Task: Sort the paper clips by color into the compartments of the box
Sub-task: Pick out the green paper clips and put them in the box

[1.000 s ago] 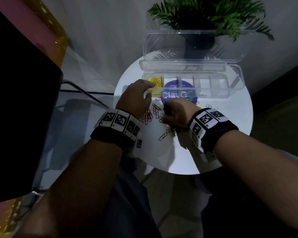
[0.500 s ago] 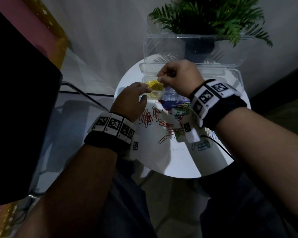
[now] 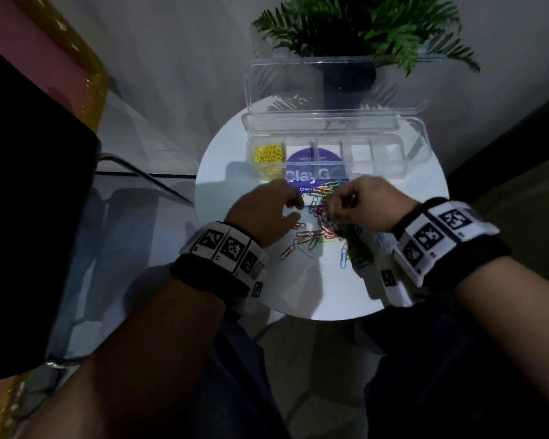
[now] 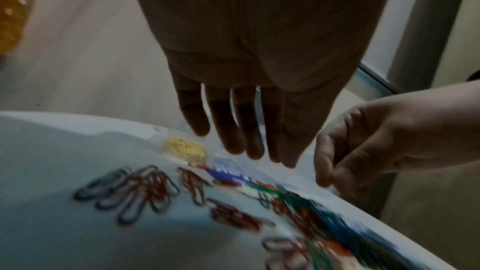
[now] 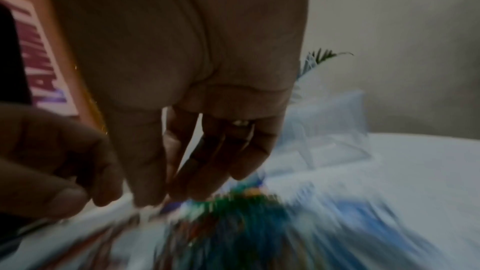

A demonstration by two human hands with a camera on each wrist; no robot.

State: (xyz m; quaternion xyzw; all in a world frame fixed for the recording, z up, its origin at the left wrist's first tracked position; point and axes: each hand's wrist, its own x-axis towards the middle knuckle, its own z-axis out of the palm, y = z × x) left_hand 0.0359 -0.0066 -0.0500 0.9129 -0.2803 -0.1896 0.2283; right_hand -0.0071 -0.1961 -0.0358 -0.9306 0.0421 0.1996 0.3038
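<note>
Both hands over paper clips (image 3: 320, 223); left hand (image 4: 249, 81) grip wide, right hand (image 5: 192, 93) grip unclear, blurred.

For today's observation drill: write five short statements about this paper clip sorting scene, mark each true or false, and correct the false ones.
1. The yellow clips lie in the box's leftmost compartment. True.
2. The box has its lid shut. False: the lid stands open behind it.
3. Mixed clips lie loose on the round table. True.
4. Every compartment holds clips. False: only the leftmost does.
5. The left hand and right hand are over the box. False: both are over the loose pile.
</note>
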